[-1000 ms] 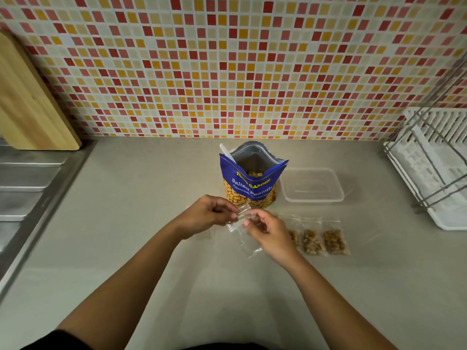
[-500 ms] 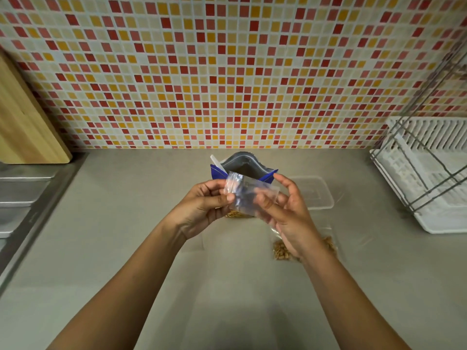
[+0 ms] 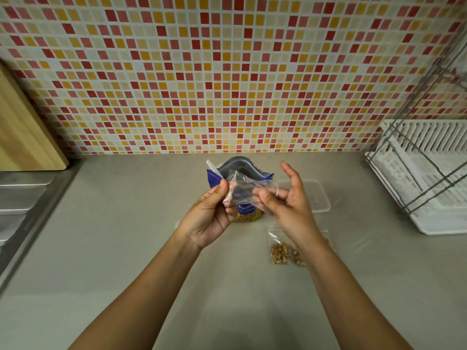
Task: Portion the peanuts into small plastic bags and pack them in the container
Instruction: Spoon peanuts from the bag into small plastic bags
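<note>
My left hand (image 3: 209,215) and right hand (image 3: 283,205) each pinch the empty small bag (image 3: 246,188), opening its mouth near the peanut pack (image 3: 249,215).

The only readable print stands on the blue peanut pouch (image 3: 241,213): white letters "pea", the start of a longer word, show on its front just below the clear plastic bag (image 3: 249,189) held before it. A smaller line beneath is too blurred to read.
</note>
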`<state>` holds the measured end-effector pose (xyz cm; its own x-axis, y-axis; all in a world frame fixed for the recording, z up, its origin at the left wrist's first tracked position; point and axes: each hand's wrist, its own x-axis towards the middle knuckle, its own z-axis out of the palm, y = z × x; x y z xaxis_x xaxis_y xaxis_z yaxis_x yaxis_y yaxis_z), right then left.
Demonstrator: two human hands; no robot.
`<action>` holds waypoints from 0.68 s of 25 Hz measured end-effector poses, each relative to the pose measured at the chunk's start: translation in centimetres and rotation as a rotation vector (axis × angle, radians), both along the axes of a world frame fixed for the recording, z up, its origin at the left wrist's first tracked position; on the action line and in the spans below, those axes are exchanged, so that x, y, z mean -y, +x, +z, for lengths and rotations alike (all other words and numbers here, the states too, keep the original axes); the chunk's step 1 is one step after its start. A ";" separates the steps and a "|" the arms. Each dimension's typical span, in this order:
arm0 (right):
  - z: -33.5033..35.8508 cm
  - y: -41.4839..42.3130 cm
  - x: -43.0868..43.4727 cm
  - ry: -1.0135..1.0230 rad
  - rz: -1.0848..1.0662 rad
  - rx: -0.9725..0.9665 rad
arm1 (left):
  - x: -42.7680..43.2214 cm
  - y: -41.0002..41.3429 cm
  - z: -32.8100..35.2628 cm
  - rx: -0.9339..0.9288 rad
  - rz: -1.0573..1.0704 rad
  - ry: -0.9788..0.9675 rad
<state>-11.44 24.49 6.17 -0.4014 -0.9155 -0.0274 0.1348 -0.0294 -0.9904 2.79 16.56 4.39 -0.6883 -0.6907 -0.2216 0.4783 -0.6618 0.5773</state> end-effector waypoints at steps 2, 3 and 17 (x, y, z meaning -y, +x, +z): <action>0.1 -0.1 0.2 0.017 0.007 0.011 | 0.1 0.0 0.0 -0.036 0.003 0.017; 0.2 -0.2 0.3 0.032 0.006 -0.002 | 0.2 0.0 0.2 -0.003 0.015 0.000; 2.9 -2.1 1.7 0.077 0.004 -0.644 | 3.3 1.0 5.2 0.989 0.285 -0.846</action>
